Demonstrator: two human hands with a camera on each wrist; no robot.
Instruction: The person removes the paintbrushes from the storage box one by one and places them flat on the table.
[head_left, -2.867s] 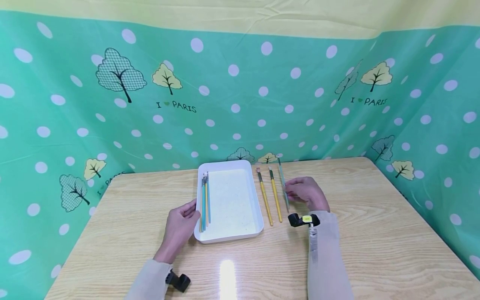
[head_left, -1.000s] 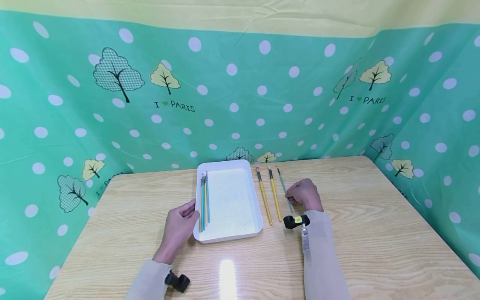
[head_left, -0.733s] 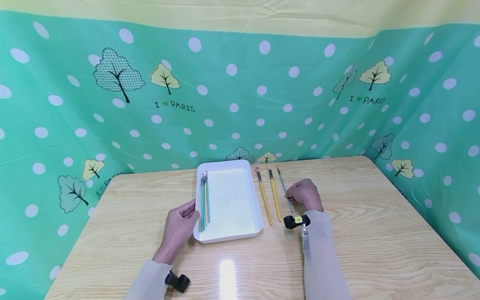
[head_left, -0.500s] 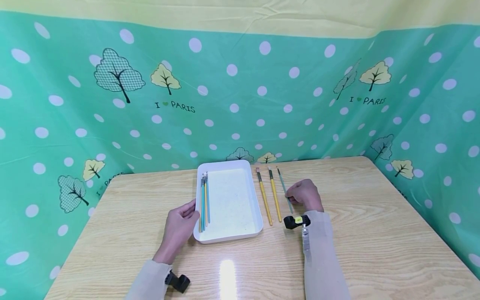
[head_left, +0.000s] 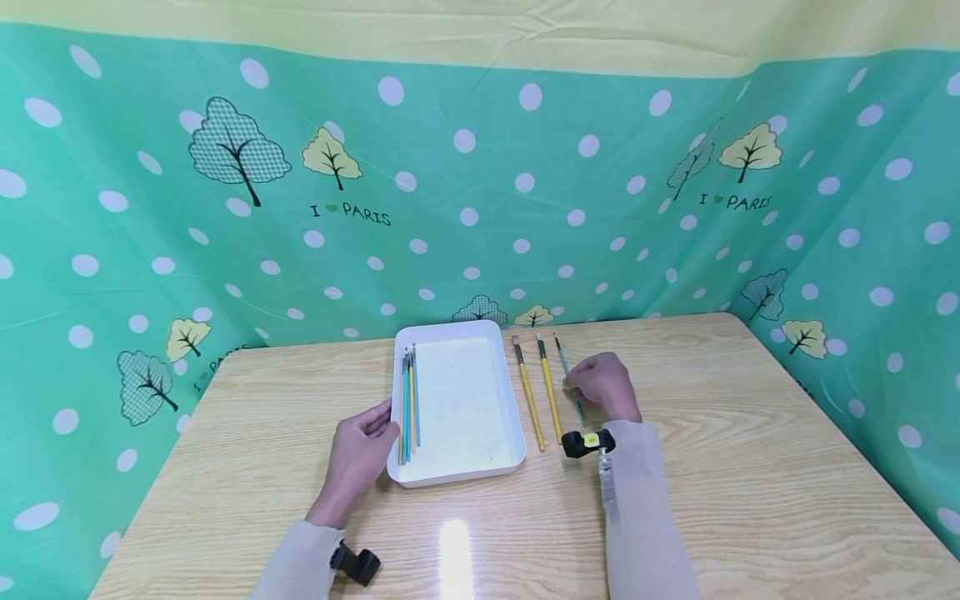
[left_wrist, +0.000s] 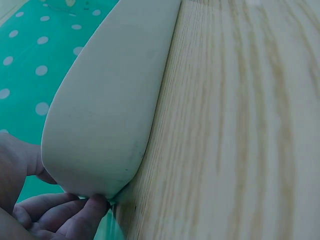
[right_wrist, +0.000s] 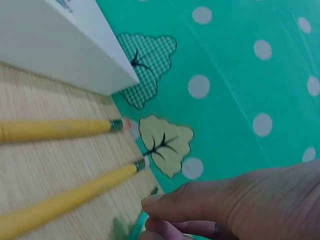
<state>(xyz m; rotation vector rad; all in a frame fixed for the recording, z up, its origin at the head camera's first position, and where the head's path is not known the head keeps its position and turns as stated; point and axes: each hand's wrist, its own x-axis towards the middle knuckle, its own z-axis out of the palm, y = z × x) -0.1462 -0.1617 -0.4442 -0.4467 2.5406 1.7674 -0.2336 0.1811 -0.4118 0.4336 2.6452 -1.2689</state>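
Note:
A white rectangular tray (head_left: 472,417) holds several thin paintbrushes (head_left: 411,408) along its left side. My left hand (head_left: 358,454) grips the tray's left wall, thumb over the rim and fingers outside; the left wrist view shows fingertips at its lower edge. To the tray's right, two yellow-handled paintbrushes (head_left: 529,400) and a thin green paintbrush (head_left: 562,354) lie side by side, bristles away from me. Over the green one hovers my right hand (head_left: 603,385), covering its middle. In the right wrist view its thumb and fingers (right_wrist: 162,206) stand slightly apart beside the green handle.
The wooden table (head_left: 750,483) ends at a green polka-dot cloth (head_left: 465,192) behind the tray and brushes. A black wrist camera (head_left: 588,443) sits on my right sleeve and another (head_left: 356,563) on my left.
The green paintbrush was shifted toward me and tilted, then stayed put. My right hand has just moved slightly up and left off it. The left hand and tray hold still.

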